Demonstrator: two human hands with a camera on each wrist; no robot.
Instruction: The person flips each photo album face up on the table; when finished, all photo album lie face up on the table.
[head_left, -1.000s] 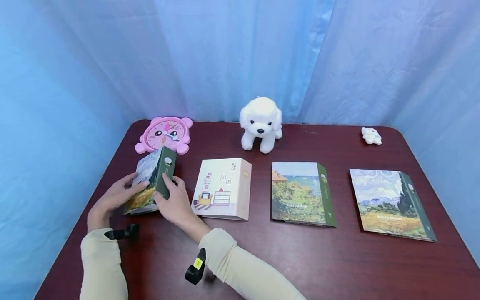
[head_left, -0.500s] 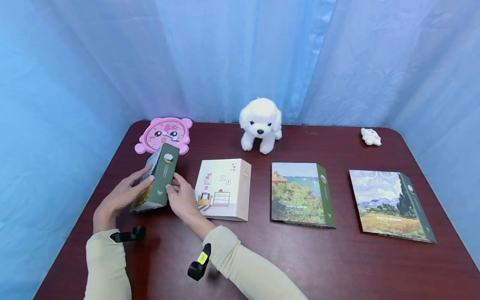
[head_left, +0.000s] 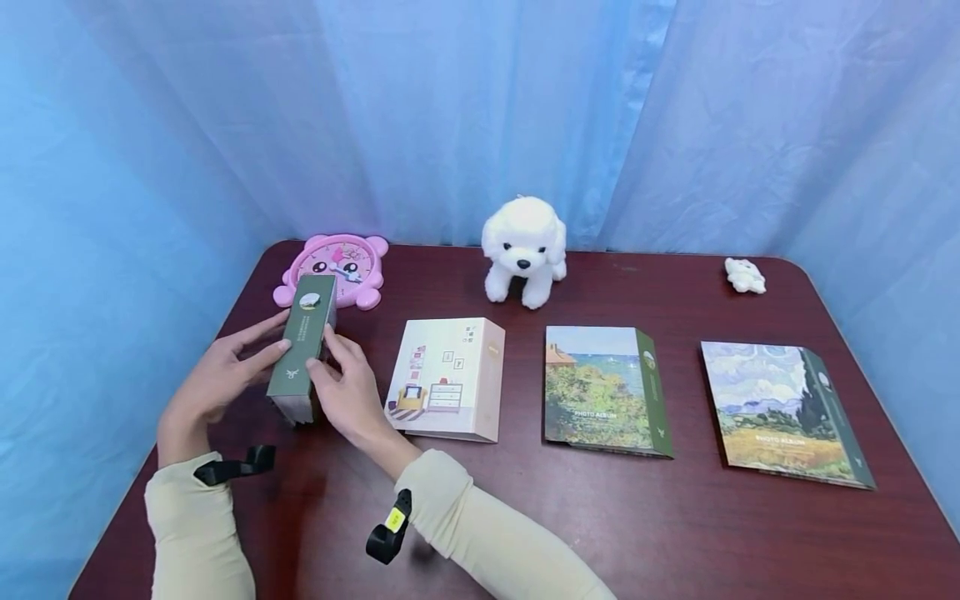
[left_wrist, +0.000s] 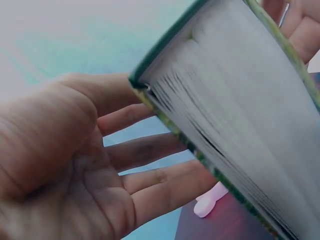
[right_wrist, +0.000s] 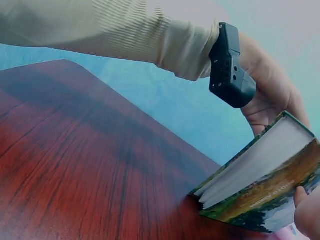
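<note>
A thick green-spined photo album (head_left: 302,337) stands on its page edge at the table's left, spine up, in the head view. My left hand (head_left: 213,371) holds it from the left, thumb on the spine and fingers along the cover. On the opposite side my right hand (head_left: 348,387) grips it near the spine. In the left wrist view the album's page block (left_wrist: 240,95) fills the right half, with the left hand's fingers against the painted cover. The right wrist view shows the album's bottom edge close over the table, a landscape cover toward the right hand (right_wrist: 309,215).
A pink clock (head_left: 356,271) lies right behind the album. To the right lie a cream album (head_left: 442,383), a seaside photo album (head_left: 600,387) and a wheat-field photo album (head_left: 780,412). A white toy dog (head_left: 523,250) and a small white figure (head_left: 744,275) sit farther back.
The album has tipped up from a slant until its spine faces upward, and has swung left. Both hands have kept hold, the left thumb moving onto the spine.
</note>
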